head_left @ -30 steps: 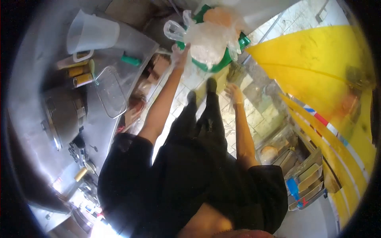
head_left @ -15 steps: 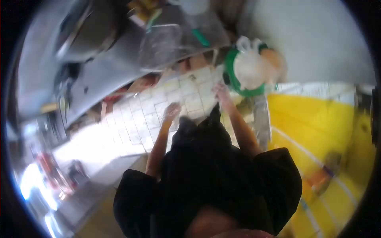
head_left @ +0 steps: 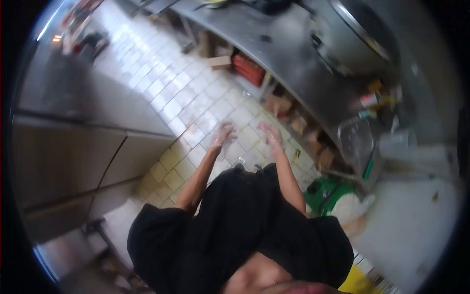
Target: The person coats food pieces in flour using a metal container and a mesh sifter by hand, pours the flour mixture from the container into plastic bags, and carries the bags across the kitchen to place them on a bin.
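Note:
Both hands are held out in front of my body over the tiled floor (head_left: pixel 183 93), each in a thin clear plastic glove. My left hand (head_left: pixel 223 136) has its fingers a little curled and apart, with nothing visible in them. Loose glove film hangs below its wrist. Opposite it, my right hand (head_left: pixel 270 136) is half curled, its fingertips turned toward the left one, and it too holds nothing that I can see. A gap of bare tile separates the two hands, and neither touches any surface.
A steel counter (head_left: pixel 298 63) runs along the right, bearing a large pot (head_left: pixel 350 41) and a clear plastic tray (head_left: pixel 356 139). Cardboard boxes and a red crate (head_left: pixel 248 70) sit beneath. Near my right elbow is a green container (head_left: pixel 325 196). Steel cabinets (head_left: pixel 112 157) stand on the left.
My body and view have turned left: the counter now lies on my right, cabinets have come in on the left, and the yellow area has mostly left view. My hands stay raised.

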{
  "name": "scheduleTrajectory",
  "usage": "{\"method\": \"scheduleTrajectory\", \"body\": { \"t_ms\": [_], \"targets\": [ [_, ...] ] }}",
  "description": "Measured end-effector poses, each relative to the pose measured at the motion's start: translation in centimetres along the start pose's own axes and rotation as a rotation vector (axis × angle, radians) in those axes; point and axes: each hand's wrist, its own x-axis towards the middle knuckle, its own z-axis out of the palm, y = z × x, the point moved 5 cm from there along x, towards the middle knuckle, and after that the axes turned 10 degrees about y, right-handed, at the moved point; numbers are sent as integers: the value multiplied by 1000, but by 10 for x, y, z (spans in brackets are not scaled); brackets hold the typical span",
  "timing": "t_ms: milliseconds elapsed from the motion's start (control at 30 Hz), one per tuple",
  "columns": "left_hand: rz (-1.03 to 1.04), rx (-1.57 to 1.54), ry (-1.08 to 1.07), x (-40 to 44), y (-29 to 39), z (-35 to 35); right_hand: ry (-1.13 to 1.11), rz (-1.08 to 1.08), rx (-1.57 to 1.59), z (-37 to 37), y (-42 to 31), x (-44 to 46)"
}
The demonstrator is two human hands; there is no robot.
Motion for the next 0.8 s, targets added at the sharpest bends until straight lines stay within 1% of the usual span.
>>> {"method": "scheduleTrajectory", "body": {
  "t_ms": [33, 67, 100, 133, 167, 200, 233, 267, 300, 333, 367, 400, 433, 467, 533, 567, 600, 633, 667, 700, 733, 767, 800],
  "targets": [
    [25, -9, 29, 3, 35, -4, 4, -1, 20, 22, -11, 16],
    [51, -19, 51, 13, 66, -16, -42, -3, -12, 55, -26, 22],
    [58, -33, 77, 37, 81, -36, -73, -116, 88, 83, -52, 23],
    [74, -66, 115, 64, 97, -57, -108, -166, 125, 106, -76, 37],
    [96, -5, 128, 95, 111, -74, -144, -214, 163, 128, -100, 51],
    [112, 58, 142, 129, 121, -91, -168, -167, 61, 147, -114, 76],
    [133, 25, 175, 146, 126, -122, -195, -149, 0, 174, -122, 98],
    [75, 25, 175, 178, 133, -149, -224, -134, -62, 199, -126, 123],
    [16, 27, 173, 209, 135, -170, -276, -385, -411, 227, -147, 165],
    [20, 11, 195, 241, 133, -193, -317, -646, -757, 260, -167, 203],
    [11, 93, 249, 270, 122, -232, -363, -681, -892, 309, -214, 215],
    [-3, 174, 302, 298, 112, -271, -414, -791, -978, 364, -246, 239],
    [222, 685, 273, 327, 78, -333, -465, -900, -1058, 422, -275, 256],
    [458, 1198, 342, 352, 48, -392, -451, -924, -1263, 484, -308, 268],
    [-15, 916, 583, 308, 108, -432, -504, -1149, -1431, 604, -388, 279],
    [-77, 719, 585, 313, 92, -465, -552, -1241, -1496, 659, -421, 276],
    [-145, 549, 604, 311, 86, -496, -576, -1260, -1484, 706, -449, 271],
    [-210, 381, 632, 310, 79, -527, -611, -1409, -1506, 754, -476, 264],
    [-275, 240, 677, 316, 89, -547, -641, -1568, -1524, 800, -503, 258],
    [-255, 223, 705, 327, 107, -568, -643, -1665, -1408, 845, -530, 248],
    [-203, 129, 846, 328, 123, -590, -655, -1748, -1289, 883, -547, 240],
    [-165, 32, 984, 327, 135, -609, -566, -2040, -1151, 916, -555, 239],
    [-170, 9, 1009, 338, 153, -627, -560, -2246, -988, 946, -566, 238]
  ]
}}
